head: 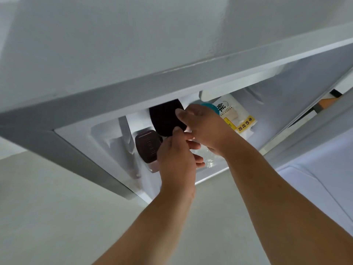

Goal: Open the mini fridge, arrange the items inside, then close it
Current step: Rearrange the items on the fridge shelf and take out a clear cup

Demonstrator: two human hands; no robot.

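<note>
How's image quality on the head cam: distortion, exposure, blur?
Head view: wide-angle bends and tilts the fridge edges; interior lit evenly, black round item loses all detail; clear container hard to read; both hands reasonably sharp.

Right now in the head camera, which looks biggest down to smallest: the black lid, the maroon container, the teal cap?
1. black lid
2. maroon container, close behind; hands hide part of both, so this is unsure
3. teal cap, mostly hidden by the right hand

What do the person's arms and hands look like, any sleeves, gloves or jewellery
Both forearms are bare as far as the frame shows: no sleeves visible. The left hand and right hand wear no gloves, and no rings, watch or bracelets show.
</note>
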